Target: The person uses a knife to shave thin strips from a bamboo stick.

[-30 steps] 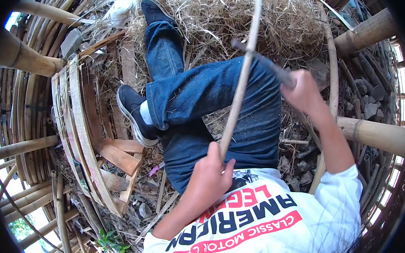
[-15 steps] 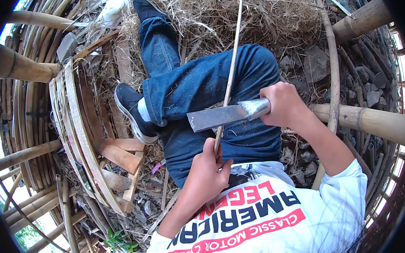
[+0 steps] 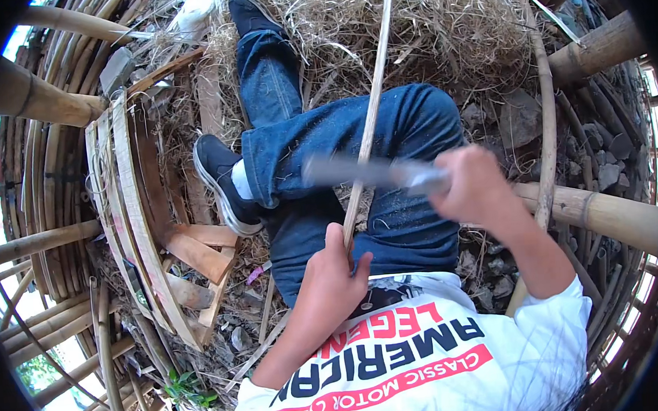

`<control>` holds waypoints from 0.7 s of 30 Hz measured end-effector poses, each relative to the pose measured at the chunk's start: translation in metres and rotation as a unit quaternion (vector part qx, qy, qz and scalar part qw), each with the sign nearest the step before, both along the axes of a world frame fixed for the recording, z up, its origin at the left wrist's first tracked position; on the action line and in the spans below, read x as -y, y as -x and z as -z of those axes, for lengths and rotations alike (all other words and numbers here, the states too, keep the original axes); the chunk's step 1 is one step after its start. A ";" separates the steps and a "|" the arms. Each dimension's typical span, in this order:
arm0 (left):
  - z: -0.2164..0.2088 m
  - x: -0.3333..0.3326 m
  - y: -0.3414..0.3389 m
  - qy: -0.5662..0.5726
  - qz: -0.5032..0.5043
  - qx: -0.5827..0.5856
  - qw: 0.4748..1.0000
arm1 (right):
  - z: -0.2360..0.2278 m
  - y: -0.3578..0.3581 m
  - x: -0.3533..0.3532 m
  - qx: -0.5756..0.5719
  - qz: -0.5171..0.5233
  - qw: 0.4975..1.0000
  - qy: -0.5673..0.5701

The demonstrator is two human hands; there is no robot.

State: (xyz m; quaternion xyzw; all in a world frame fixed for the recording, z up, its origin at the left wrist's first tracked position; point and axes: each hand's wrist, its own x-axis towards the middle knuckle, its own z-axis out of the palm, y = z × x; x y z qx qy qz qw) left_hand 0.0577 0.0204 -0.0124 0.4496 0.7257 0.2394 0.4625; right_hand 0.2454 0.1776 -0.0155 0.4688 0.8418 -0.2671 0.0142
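A long, pale bamboo strip (image 3: pixel 377 97) slants from between my legs up over my raised knee. My left hand (image 3: pixel 332 279) is closed round its near end, in front of my shirt, thumb lying along the strip. In my right hand (image 3: pixel 472 185) is the metal handle of a broad, square-ended knife (image 3: pixel 346 171), smeared by motion. The grey blade lies across the strip, a little beyond my left hand; I cannot tell how deeply its edge touches the strip.
Pale dust dots my jeans (image 3: pixel 325 142). Dry shavings (image 3: pixel 438 25) heap up ahead. Left stands a slatted wooden frame (image 3: pixel 137 217); stones (image 3: pixel 523 118) lie at right. Thick bamboo poles (image 3: pixel 608 207) (image 3: pixel 43 95) reach in from both sides.
The knife has moved away from my left hand along the strip and is now blurred. The strip shows a wider, paler side. The whole view has shifted slightly.
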 end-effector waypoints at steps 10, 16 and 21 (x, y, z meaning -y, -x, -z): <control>0.000 0.015 -0.017 0.029 0.098 -0.118 0.988 | 0.023 -0.016 -0.012 0.179 -0.014 0.983 0.035; -0.003 0.014 -0.016 -0.030 0.100 -0.141 0.984 | 0.032 -0.015 -0.029 0.161 -0.026 0.985 -0.052; -0.001 0.010 -0.011 -0.002 0.059 -0.134 0.989 | 0.035 0.002 -0.042 0.170 -0.036 0.982 -0.071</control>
